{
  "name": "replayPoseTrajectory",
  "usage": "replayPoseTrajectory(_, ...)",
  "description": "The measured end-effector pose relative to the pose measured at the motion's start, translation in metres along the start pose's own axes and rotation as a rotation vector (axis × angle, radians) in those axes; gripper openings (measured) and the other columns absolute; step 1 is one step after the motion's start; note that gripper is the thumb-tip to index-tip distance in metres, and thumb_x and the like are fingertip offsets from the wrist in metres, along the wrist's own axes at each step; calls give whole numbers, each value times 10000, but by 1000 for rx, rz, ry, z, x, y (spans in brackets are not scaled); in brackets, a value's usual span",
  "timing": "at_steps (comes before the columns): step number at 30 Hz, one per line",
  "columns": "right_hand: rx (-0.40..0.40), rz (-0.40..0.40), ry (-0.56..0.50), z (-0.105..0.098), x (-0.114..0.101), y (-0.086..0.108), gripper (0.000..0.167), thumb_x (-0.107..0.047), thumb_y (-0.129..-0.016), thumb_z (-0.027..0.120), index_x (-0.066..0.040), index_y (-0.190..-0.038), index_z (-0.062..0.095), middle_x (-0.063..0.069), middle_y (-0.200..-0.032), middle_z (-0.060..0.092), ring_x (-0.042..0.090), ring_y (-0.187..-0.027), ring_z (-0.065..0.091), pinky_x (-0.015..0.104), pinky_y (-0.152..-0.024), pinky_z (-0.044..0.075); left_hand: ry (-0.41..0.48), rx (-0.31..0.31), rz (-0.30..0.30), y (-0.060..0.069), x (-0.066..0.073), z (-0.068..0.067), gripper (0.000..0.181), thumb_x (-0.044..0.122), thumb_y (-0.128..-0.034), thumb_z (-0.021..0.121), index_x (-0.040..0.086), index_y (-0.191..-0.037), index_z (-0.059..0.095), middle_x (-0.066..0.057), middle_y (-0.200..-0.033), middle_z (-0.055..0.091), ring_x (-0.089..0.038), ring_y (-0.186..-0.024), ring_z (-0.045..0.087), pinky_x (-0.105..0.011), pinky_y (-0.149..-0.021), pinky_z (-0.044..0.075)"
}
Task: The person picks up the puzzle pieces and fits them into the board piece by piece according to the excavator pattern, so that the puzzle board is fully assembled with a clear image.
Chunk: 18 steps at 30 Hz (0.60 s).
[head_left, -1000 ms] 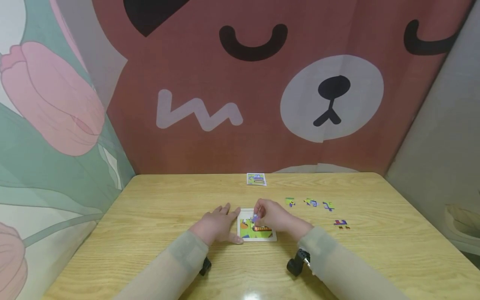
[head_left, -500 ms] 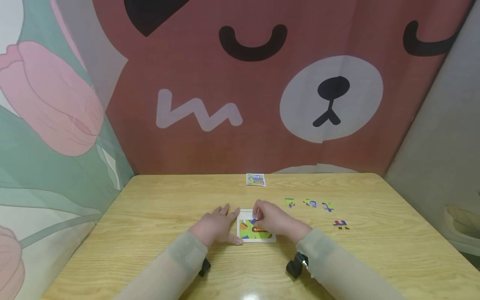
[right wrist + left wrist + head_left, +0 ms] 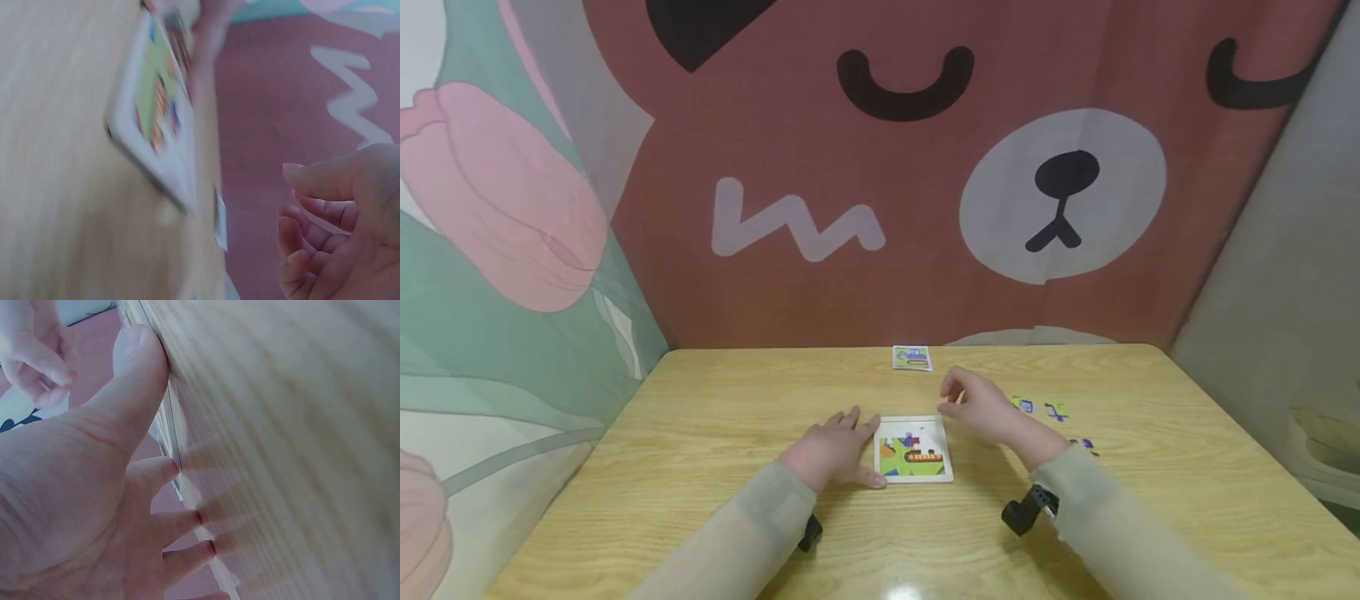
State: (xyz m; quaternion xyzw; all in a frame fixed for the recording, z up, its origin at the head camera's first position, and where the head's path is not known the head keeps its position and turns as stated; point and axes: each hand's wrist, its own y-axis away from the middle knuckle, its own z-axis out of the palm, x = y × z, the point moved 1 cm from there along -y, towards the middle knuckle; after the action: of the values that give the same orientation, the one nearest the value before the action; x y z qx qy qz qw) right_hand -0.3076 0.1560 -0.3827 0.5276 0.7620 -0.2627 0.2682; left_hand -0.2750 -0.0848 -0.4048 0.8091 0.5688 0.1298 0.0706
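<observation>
A white-framed jigsaw puzzle board (image 3: 913, 478) lies on the table, its lower part filled with green and orange picture pieces and its upper right bare white. My left hand (image 3: 829, 452) rests at its left side, fingers spread, with thumb and forefinger touching the frame's edge. In the left wrist view the fingertips (image 3: 194, 517) meet the tabletop. My right hand (image 3: 985, 408) hovers above the table, right of the board's upper corner. Nothing shows between its loosely bent fingers in the right wrist view. Beneath and beyond it lie loose puzzle pieces (image 3: 1056, 411), partly hidden by the hand.
A small picture card (image 3: 912, 358) lies at the table's back edge. Another loose piece (image 3: 1086, 446) sits farther right, partly covered by the right forearm. Behind the wooden table (image 3: 715, 400) hangs a cloth with a bear face (image 3: 790, 300).
My right hand has let go of a purple-blue piece, which now lies in the board, and has moved up and right toward the loose pieces. The left hand has stayed in place.
</observation>
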Motion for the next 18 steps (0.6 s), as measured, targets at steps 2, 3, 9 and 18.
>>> replayPoseTrajectory(2, 16, -24, 16, -17, 9, 5, 143, -39, -917, 690, -42, -955, 552, 58, -879, 581, 183, -666, 503, 312, -554, 436, 5, -3, -2, 0, 0, 0, 982, 674, -777, 676, 236, -1572, 301, -122, -1607, 245, -360, -1444, 255, -578, -1104, 294)
replayPoseTrajectory(3, 21, -25, 22, -25, 15, 8, 137, -41, -918, 687, -40, -955, 554, 59, -877, 581, 184, -659, 499, 317, -547, 434, 4, -4, -1, 0, 0, 0, 983, 673, -779, 675, 237, -1574, 296, -122, -1608, 240, -360, -1446, 252, -577, -1105, 292)
replayPoseTrajectory(9, 17, 1, 77, -65, 55, 34, 112, -28, -901, 692, -36, -908, 581, 51, -852, 586, 187, -689, 505, 337, -566, 448, 20, -7, 0, 2, 1, -1, 979, 657, -782, 685, 227, -1573, 300, -128, -1608, 238, -372, -1443, 251, -579, -1107, 287)
replayPoseTrajectory(18, -39, 92, 196, -108, 110, 73, 139, -34, -846, 737, -29, -889, 606, 63, -825, 591, 206, -742, 535, 357, -600, 452, 25, -1, 9, 4, 1, -3, 970, 643, -784, 695, 213, -1567, 315, -137, -1602, 251, -379, -1437, 263, -588, -1098, 297)
